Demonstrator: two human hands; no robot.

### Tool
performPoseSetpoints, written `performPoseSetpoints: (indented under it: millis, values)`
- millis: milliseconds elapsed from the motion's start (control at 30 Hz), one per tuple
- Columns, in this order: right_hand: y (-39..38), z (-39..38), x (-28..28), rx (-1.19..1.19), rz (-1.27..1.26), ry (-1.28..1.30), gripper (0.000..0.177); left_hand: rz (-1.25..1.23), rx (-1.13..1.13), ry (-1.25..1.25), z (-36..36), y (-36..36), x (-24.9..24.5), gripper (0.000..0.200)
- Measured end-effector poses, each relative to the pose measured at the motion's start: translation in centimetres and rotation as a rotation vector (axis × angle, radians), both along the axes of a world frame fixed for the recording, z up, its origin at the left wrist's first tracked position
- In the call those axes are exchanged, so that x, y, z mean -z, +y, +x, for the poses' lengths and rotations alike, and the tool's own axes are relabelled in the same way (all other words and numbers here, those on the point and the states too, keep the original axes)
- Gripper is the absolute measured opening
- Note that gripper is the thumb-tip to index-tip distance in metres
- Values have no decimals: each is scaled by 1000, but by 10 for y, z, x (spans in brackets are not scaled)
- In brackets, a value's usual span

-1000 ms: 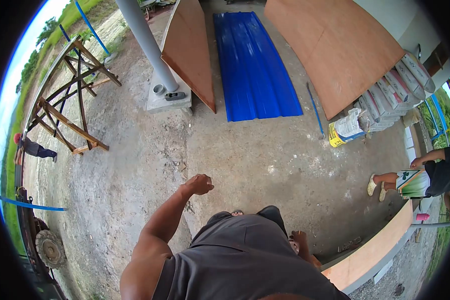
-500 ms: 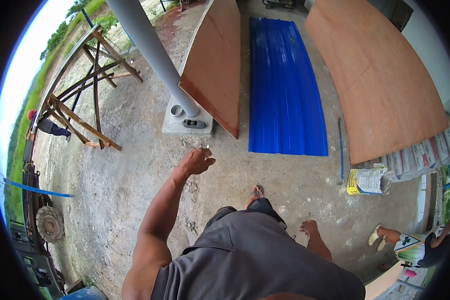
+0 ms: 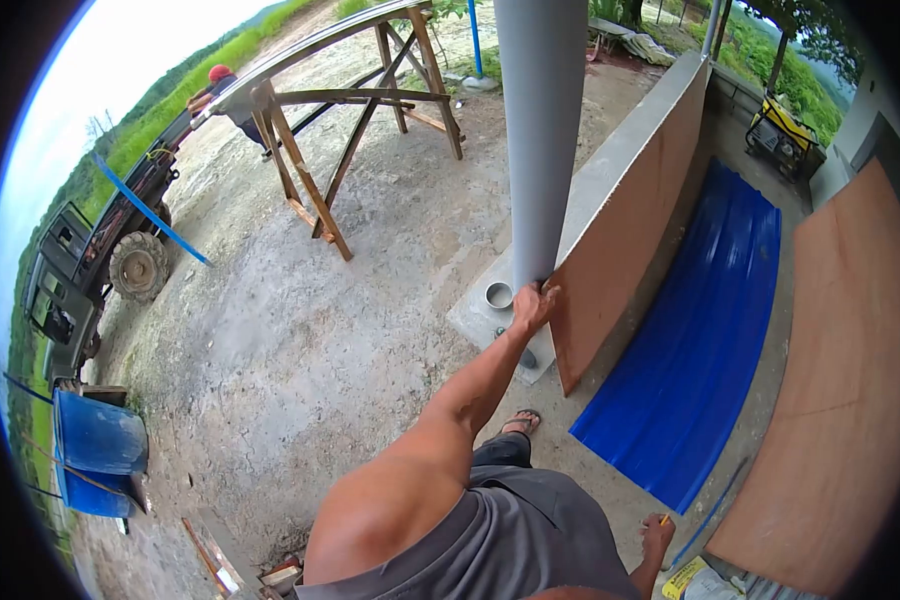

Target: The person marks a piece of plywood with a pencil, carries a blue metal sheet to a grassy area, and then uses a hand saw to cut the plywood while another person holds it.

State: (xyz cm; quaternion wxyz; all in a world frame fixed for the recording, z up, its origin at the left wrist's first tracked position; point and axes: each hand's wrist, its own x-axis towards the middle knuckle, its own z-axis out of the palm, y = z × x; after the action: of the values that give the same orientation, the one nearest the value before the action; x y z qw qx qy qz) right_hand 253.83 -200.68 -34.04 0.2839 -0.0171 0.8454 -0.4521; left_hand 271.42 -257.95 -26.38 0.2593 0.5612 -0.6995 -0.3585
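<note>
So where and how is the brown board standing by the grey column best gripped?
Grip the brown board, probably at its near upper corner, approaching end-on: it is thin, stands on its long edge, and this end is nearest the camera. The left hand is close there.

You're working in soft daylight: left of the gray column [image 3: 548,130], the sky [image 3: 120,70] burns out to white and the ground [image 3: 280,340] looks bright, its shadows faint. Right of the column your light dims, though the blue sheet [image 3: 700,330] catches pale glare. Fisheye distortion bows the brown panel [image 3: 840,400] farther right; darkness rings your view.
</note>
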Motion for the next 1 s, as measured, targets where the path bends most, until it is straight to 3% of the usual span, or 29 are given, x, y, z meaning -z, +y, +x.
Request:
performPoseSetpoints:
  millis: [33,167,267,433,500,533,567,600,667,767,1000]
  values:
    - [-18,8,-6,0,8,-29,8,-7,-14,125,0,1,-2,46]
    - [-139,-1,-18,-133,-39,-34,8,46,172,42,-1,-4,-10,41]
    - [-253,-13,-59,-315,-102,34,14,-25,400,88,-21,2,-19,32]
    - [-425,-49,-120,-483,-263,400,27,36,653,-63,-68,20,-30,23]
    - [-469,-64,-123,-519,-212,638,44,31,805,-77,-86,34,-10,34]
    - [-486,-67,-142,-624,-31,467,65,121,841,-1,-94,38,-15,34]
    - [-496,-65,-137,-594,-7,564,60,18,901,115,-101,44,-2,29]
    - [-503,-67,-147,-620,134,485,55,-7,1006,73,-109,46,-2,25]
    - [-498,-74,-144,-555,154,505,34,-80,1152,-15,-121,50,-7,23]
    - [-480,-105,-147,-618,150,531,23,-1,1154,134,-149,66,10,17]
    - [-420,-194,-219,-626,288,671,20,147,1032,40,-253,136,-115,23]
